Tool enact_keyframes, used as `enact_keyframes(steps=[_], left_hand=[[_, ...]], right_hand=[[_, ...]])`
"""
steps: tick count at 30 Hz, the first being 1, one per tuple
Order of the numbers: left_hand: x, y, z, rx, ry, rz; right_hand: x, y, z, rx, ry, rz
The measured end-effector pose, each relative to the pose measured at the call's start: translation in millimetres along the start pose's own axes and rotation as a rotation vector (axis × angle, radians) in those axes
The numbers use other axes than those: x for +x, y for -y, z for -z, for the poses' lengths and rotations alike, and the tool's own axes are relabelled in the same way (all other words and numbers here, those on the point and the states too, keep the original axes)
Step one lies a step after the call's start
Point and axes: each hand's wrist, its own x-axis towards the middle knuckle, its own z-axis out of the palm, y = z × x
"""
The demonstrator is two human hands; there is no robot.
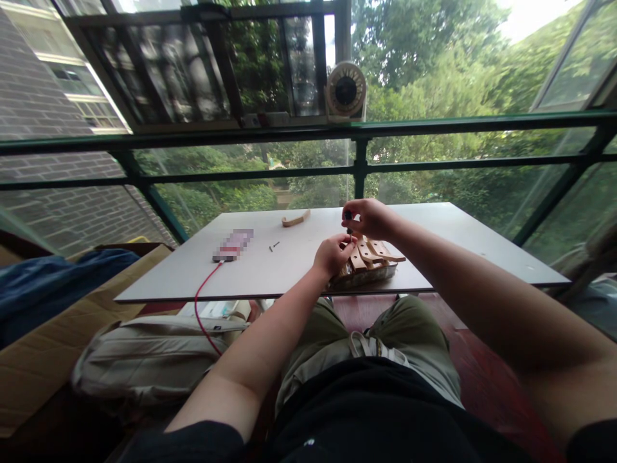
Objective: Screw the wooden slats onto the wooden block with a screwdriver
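My right hand (pixel 362 217) is closed around the dark handle of a screwdriver (pixel 348 217), held upright with its shaft pointing down. Just below it, my left hand (pixel 333 254) has its fingers pinched together by the screwdriver's lower end; what they grip is too small and covered to make out. Several flat wooden pieces with holes (pixel 372 251) lie side by side beneath and right of my fingers. They rest on a low, clear-looking package or tray (pixel 371 276) at the table's front edge.
On the white table (pixel 270 280) lie a curved wooden hook (pixel 296 220), small screws (pixel 274 246) and a blurred phone (pixel 234 245) with a red cable (pixel 200 289) hanging over the front edge. A light bag (pixel 149 357) and cardboard box (pixel 81 302) stand left. Green railings (pixel 359 170) run behind.
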Motion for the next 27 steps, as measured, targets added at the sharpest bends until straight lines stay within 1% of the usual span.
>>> enact_keyframes(steps=[10,16,27], left_hand=[[0.4,0.8,-0.7,0.011,-0.029,-0.036],[0.9,1.8,-1.4,0.017,-0.052,-0.055],[-1.9,-0.9,-0.6,-0.004,-0.067,-0.011]], right_hand=[[-1.2,-2.0,-2.7,-0.001,-0.040,0.000],[-3.0,-4.2,-2.9,-0.002,-0.042,-0.005],[-2.2,-0.9,-1.2,-0.010,-0.025,-0.014]])
